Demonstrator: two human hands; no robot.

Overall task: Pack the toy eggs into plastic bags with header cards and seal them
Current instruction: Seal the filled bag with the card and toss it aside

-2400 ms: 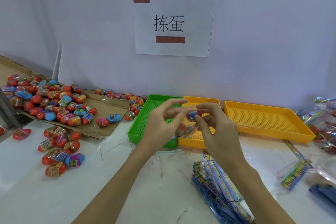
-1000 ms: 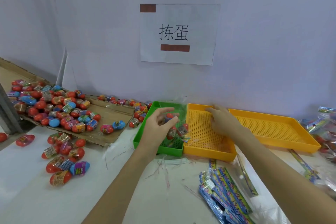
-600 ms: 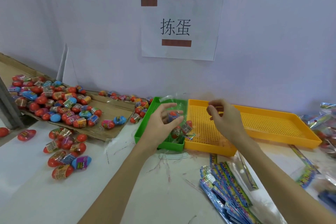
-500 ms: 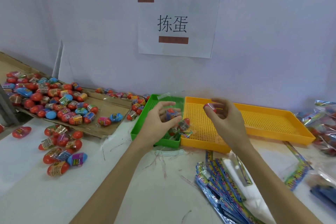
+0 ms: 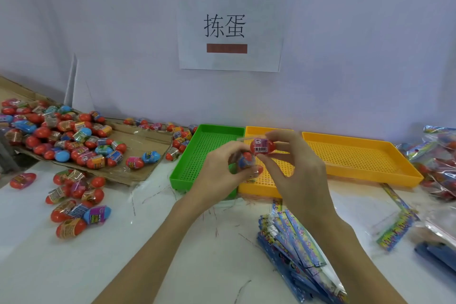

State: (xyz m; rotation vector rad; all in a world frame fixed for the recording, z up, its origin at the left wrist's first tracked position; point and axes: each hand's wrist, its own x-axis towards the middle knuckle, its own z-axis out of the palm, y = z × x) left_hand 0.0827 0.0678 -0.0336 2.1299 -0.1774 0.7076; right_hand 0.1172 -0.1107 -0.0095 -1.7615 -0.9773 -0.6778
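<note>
Red egg [image 5: 262, 146] sits pinched in the right hand [image 5: 299, 175], just above the clear bag [image 5: 248, 164]. Left hand [image 5: 219, 175] pinches that bag over the trays. Hold the mouth wide and drop the egg straight in.

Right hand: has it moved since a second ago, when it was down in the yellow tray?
Yes. The right hand rose off the yellow tray, pinching a red egg.
</note>
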